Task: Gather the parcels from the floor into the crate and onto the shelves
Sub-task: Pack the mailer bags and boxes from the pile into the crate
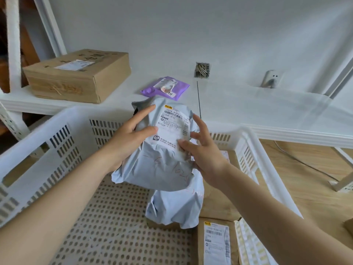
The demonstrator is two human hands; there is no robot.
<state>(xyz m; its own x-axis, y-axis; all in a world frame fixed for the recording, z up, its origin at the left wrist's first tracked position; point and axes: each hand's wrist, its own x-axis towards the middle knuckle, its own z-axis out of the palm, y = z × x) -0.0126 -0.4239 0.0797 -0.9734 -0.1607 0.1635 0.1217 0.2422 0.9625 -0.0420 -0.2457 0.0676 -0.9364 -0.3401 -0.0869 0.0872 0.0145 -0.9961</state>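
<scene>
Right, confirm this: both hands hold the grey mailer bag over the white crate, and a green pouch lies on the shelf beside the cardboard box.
One detail is off: the pouch on the shelf is purple, not green, as the head view shows. The rest stands: the left hand and right hand hold the grey mailer bag over the white crate, near the cardboard box.

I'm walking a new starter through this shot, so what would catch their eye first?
First, the pale grey mailer bag at centre, held up over the white crate by the left hand and the right hand. Next, the purple pouch and cardboard box on the white shelf behind.
</scene>
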